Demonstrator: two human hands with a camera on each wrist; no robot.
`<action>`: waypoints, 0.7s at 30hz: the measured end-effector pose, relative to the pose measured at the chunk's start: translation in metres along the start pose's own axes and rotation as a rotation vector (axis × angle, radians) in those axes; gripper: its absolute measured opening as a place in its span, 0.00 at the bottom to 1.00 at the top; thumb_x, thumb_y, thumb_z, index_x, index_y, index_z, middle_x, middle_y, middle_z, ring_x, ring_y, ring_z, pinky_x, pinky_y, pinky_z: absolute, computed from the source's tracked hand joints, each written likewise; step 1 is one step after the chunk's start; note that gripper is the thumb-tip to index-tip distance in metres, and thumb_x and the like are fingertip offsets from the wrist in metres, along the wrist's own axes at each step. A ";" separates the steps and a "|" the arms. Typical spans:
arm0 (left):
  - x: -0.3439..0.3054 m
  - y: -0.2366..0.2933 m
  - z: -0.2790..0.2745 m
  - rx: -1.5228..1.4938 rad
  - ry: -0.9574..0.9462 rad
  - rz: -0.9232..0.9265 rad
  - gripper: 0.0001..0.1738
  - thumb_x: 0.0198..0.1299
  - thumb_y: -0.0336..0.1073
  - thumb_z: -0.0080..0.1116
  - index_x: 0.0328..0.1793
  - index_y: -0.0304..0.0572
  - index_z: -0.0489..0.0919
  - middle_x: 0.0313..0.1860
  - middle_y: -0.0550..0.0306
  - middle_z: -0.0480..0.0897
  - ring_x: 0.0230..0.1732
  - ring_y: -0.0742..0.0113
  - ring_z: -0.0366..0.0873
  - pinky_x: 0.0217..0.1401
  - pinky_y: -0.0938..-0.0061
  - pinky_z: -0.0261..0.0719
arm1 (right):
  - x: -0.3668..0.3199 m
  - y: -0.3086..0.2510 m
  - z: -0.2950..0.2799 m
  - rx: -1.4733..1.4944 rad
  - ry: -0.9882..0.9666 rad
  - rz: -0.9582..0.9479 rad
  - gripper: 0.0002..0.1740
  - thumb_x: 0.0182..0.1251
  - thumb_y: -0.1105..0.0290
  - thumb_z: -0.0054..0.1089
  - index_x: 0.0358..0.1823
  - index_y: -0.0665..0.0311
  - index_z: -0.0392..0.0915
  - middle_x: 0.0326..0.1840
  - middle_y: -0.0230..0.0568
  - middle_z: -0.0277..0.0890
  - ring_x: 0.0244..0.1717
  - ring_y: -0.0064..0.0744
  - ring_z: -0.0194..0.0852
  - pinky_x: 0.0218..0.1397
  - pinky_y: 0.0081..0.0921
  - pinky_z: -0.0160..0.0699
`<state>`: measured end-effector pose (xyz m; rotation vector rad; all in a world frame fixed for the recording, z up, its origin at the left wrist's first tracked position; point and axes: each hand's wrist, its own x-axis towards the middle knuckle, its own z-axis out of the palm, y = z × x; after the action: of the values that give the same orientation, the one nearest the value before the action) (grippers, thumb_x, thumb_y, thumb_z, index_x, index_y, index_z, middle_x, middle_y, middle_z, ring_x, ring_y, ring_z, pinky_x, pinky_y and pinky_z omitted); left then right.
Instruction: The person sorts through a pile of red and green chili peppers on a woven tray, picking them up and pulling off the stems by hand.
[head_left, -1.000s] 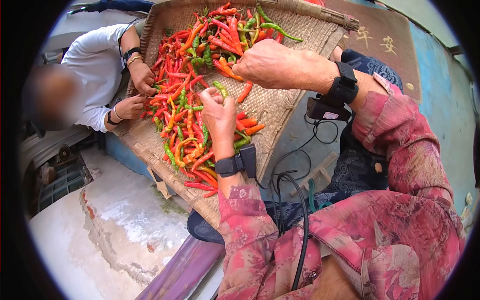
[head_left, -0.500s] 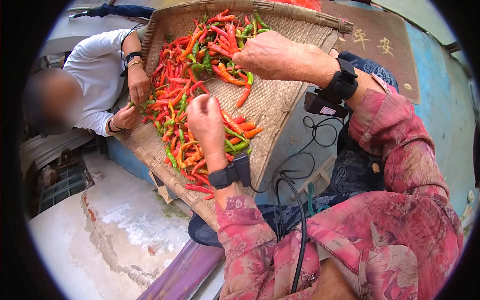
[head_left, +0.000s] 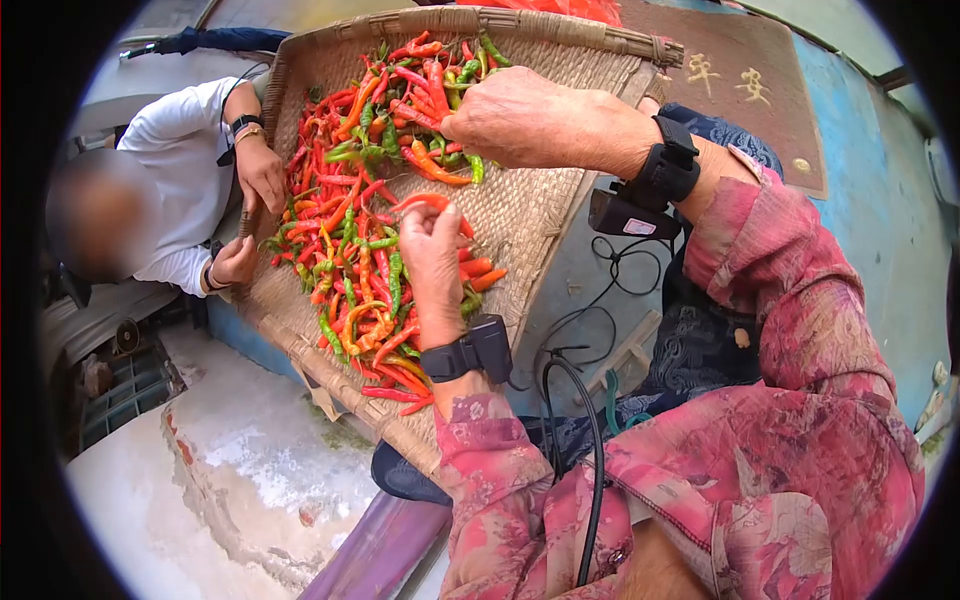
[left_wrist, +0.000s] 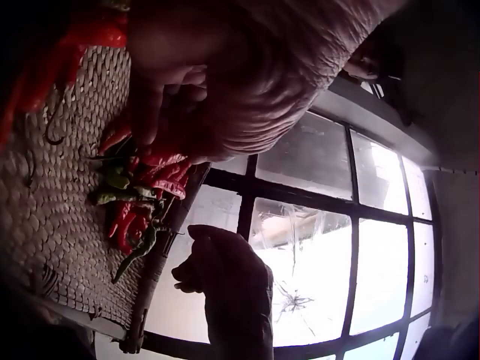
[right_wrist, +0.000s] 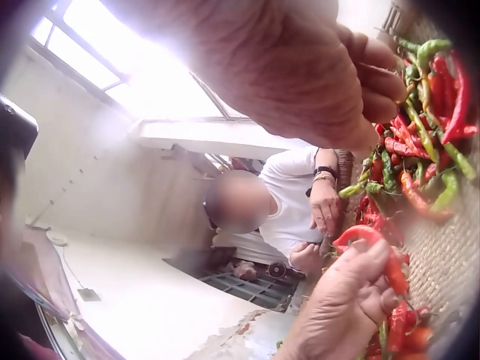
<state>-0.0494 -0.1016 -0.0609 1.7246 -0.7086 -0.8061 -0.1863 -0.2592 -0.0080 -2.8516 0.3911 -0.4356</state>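
Note:
My left hand pinches a curved red chili pepper above the woven tray. In the right wrist view that pepper arches over the thumb and fingers. My right hand hovers over the tray's far right part, fingers curled, with nothing showing between them; in the right wrist view its fingertips are close beside the heap. Red, orange and green chili peppers lie heaped across the tray. A blurred green pepper shows over the heap.
Across the tray sits a person in a white top, both hands at the tray's edge. A dark umbrella lies behind. Black cables hang by my lap. A mat with yellow characters is on the right.
My left hand has come up from the heap with a red pepper in its fingers. My right hand has shifted slightly left. The other person's hands have moved to the tray's edge.

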 end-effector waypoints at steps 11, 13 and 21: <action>-0.019 0.021 -0.052 -1.028 0.359 0.065 0.11 0.64 0.39 0.53 0.39 0.36 0.75 0.34 0.55 0.80 0.36 0.66 0.78 0.44 0.71 0.80 | 0.004 0.003 -0.004 -0.037 -0.058 0.045 0.08 0.55 0.69 0.57 0.30 0.66 0.77 0.25 0.47 0.77 0.30 0.45 0.80 0.30 0.39 0.79; -0.010 0.019 -0.041 -0.928 0.291 0.020 0.08 0.63 0.36 0.54 0.40 0.39 0.75 0.33 0.57 0.79 0.37 0.68 0.77 0.43 0.75 0.78 | 0.005 0.003 -0.007 -0.023 -0.060 0.061 0.08 0.55 0.69 0.57 0.30 0.67 0.77 0.24 0.47 0.77 0.29 0.45 0.80 0.30 0.38 0.80; 0.120 0.039 -0.011 0.885 0.356 0.503 0.24 0.51 0.40 0.61 0.52 0.37 0.72 0.50 0.44 0.72 0.53 0.49 0.68 0.58 0.57 0.65 | 0.000 0.001 -0.013 0.022 -0.024 0.018 0.06 0.53 0.71 0.57 0.27 0.67 0.77 0.22 0.47 0.77 0.28 0.45 0.80 0.28 0.38 0.79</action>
<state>0.0279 -0.2000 -0.0422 2.2193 -1.2875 0.2257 -0.1906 -0.2630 0.0036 -2.8268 0.4040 -0.3994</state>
